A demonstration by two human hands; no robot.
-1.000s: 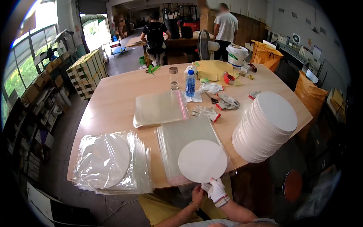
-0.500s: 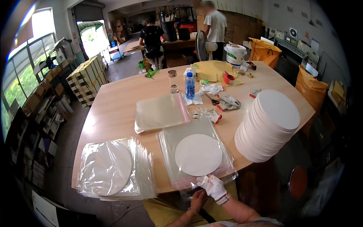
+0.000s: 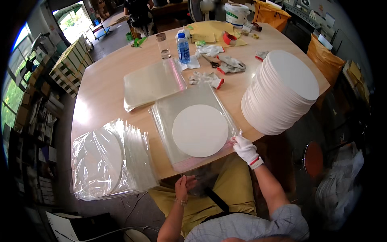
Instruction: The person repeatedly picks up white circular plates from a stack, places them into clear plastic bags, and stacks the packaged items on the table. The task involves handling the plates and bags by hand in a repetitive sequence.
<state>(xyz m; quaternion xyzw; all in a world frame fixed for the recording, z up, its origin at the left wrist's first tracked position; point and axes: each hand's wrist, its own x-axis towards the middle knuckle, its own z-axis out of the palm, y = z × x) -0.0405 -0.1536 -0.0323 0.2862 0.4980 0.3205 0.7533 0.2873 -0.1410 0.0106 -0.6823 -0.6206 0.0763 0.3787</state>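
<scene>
A white round disc point(image 3: 200, 130) lies on a stack of clear plastic bags point(image 3: 189, 98) at the table's front edge; whether it is inside the top bag is hard to tell. My right hand point(image 3: 245, 148), in a white glove, is closed on the right front corner of the top bag. Bare and lower, my left hand point(image 3: 184, 184) is at the left end of the bag's clear flap, its fingers seemingly pinching the thin film. The flap hangs over the edge between both hands. To the left sits a pile of bagged discs point(image 3: 100, 161); a tall, leaning stack of white discs point(image 3: 278, 97) stands at right.
Another stack of clear bags point(image 3: 151, 82) lies farther back. Beyond it are a blue-capped bottle point(image 3: 183, 49), a clear tumbler point(image 3: 163, 46), work gloves point(image 3: 230, 64), scissors point(image 3: 210, 61), red tape point(image 3: 229, 38) and a white bucket point(image 3: 236, 15). A round stool point(image 3: 313, 158) stands right.
My hands have moved apart from the front middle: the gloved right one to the bag's right corner, the left one leftward. The view has tilted down.
</scene>
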